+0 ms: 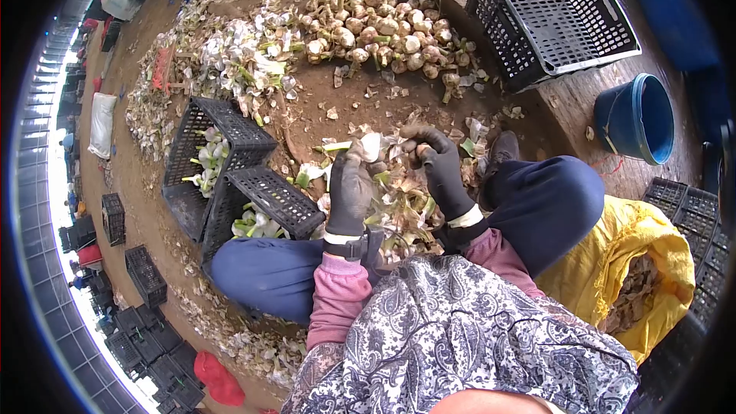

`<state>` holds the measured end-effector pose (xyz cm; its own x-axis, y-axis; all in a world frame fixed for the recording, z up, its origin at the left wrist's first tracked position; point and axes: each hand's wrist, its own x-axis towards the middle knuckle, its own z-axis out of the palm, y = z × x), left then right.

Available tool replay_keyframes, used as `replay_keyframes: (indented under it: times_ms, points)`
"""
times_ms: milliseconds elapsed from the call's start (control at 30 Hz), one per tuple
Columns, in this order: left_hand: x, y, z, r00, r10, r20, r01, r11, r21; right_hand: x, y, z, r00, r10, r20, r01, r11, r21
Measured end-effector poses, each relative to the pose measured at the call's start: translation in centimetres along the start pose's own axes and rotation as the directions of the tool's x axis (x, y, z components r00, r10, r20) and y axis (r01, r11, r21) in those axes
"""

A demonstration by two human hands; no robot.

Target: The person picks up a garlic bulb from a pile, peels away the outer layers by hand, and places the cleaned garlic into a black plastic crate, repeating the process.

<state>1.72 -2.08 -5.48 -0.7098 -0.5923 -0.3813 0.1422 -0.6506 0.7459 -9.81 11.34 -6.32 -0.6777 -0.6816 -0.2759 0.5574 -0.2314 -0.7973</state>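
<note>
My left hand (pixel 351 188), in a dark glove, is closed around a garlic bulb (pixel 371 146). The bulb's white skin faces up, and its short green stem (pixel 335 146) sticks out to the left. My right hand (pixel 441 169), gloved as well, is a little to the right of the bulb and apart from it. Its fingers are curled together; whatever they may pinch is too small to make out. Loose garlic skins (pixel 410 207) and leaf scraps lie below and between both hands.
Unpeeled garlic bulbs (pixel 383 27) are heaped ahead, beside a mound of skins (pixel 238 50). Black crates (pixel 230 126) at my left hold trimmed garlic. Another black crate (pixel 510 34), a blue bucket (pixel 606 119) and a yellow sack (pixel 586 268) stand to the right.
</note>
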Motion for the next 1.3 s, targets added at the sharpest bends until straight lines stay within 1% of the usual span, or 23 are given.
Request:
replay_keyframes:
  times_ms: [67,100,167,200,233,267,333,367,400,433,533,600,667,700,800,867,933,1000,1067,1133,1200,1233,1300]
  points:
    - [1.3,0.1,-2.1,0.999,0.023,0.022,-0.021,0.996,-0.090,-0.2,0.3,0.1,0.995,0.014,-0.097,-0.019,0.998,-0.055]
    - [2.0,2.2,-2.3,0.999,0.030,0.039,-0.021,0.979,-0.200,-0.3,0.5,0.3,0.998,-0.048,-0.037,0.049,0.999,0.017]
    - [4.2,6.5,-6.0,0.936,0.295,-0.191,-0.349,0.841,-0.413,-0.5,0.4,0.8,0.998,-0.057,-0.041,0.054,0.996,-0.070]
    - [5.1,10.3,-7.5,0.942,0.319,0.106,-0.187,0.760,-0.622,-0.5,0.6,0.8,0.998,-0.032,-0.052,0.028,0.996,-0.090]
    - [4.4,12.0,-4.2,0.852,0.333,-0.403,-0.514,0.671,-0.533,-0.6,0.2,1.0,0.996,-0.063,-0.068,0.057,0.994,-0.092]
    - [4.9,12.6,-2.0,0.724,0.375,-0.579,-0.635,0.691,-0.346,-0.7,-0.2,1.2,0.989,-0.096,-0.113,0.082,0.989,-0.121]
    - [6.8,10.2,-0.7,0.794,0.510,-0.332,-0.527,0.849,0.045,-0.4,-0.6,1.0,0.974,-0.144,-0.176,0.125,0.986,-0.112]
    - [7.9,7.6,0.9,0.812,0.510,-0.284,-0.386,0.834,0.393,-0.2,-0.5,0.9,0.959,-0.182,-0.219,0.162,0.981,-0.106]
    - [9.8,4.4,1.4,0.836,0.545,-0.057,-0.410,0.692,0.594,-0.2,-1.1,1.1,0.946,-0.200,-0.255,0.189,0.980,-0.065]
    - [10.8,1.4,4.7,0.848,0.527,0.055,-0.472,0.703,0.533,-0.4,-2.1,1.2,0.940,-0.208,-0.271,0.195,0.978,-0.075]
    - [17.1,-8.0,7.9,0.897,0.268,0.352,-0.442,0.551,0.708,-0.2,-3.3,0.7,0.897,-0.276,-0.345,0.257,0.961,-0.100]
    - [21.9,-13.3,8.7,0.782,0.130,0.610,-0.624,0.169,0.763,-0.1,-3.9,-0.5,0.873,-0.365,-0.324,0.324,0.930,-0.174]
    - [24.6,-17.7,10.6,0.854,-0.085,0.513,-0.519,-0.208,0.829,0.0,-4.7,-0.8,0.857,-0.295,-0.422,0.257,0.955,-0.146]
    - [27.3,-21.5,8.5,0.779,-0.074,0.623,-0.621,-0.223,0.751,0.1,-4.7,-1.3,0.854,-0.300,-0.424,0.247,0.953,-0.176]
    - [27.2,-22.7,9.6,0.859,-0.283,0.427,-0.509,-0.563,0.651,0.3,-3.8,-2.9,0.836,-0.334,-0.436,0.220,0.931,-0.292]
    - [27.2,-21.1,11.0,0.852,-0.392,0.346,-0.523,-0.637,0.566,0.6,-4.6,-2.5,0.823,-0.289,-0.488,0.194,0.952,-0.238]
    - [28.7,-25.0,5.7,0.831,-0.366,0.419,-0.555,-0.591,0.585,0.8,-4.0,-2.4,0.812,-0.274,-0.516,0.205,0.961,-0.188]
    - [28.7,-27.8,0.1,0.732,-0.086,0.676,-0.514,-0.722,0.464,0.7,-2.6,-3.1,0.839,-0.288,-0.461,0.211,0.954,-0.213]
    - [24.1,-19.1,4.1,0.961,-0.145,0.234,-0.252,-0.122,0.960,0.8,-2.6,-2.7,0.886,-0.240,-0.397,0.133,0.951,-0.280]
    - [22.7,-15.8,1.8,0.981,-0.057,0.183,-0.176,0.114,0.978,1.2,-1.5,-3.4,0.911,-0.379,-0.165,0.179,0.721,-0.670]
    - [18.1,-11.0,0.9,0.958,-0.272,-0.093,0.263,0.699,0.664,0.8,2.3,-4.6,0.909,-0.346,-0.234,0.108,0.735,-0.669]
    - [16.1,-10.3,-0.8,0.982,-0.187,-0.019,0.166,0.820,0.548,1.1,3.1,-4.9,0.914,-0.286,-0.286,0.067,0.804,-0.591]
    - [11.7,-7.7,-1.1,0.999,-0.040,0.030,0.015,0.811,0.585,0.9,1.9,-2.9,0.929,-0.148,-0.339,0.011,0.927,-0.374]
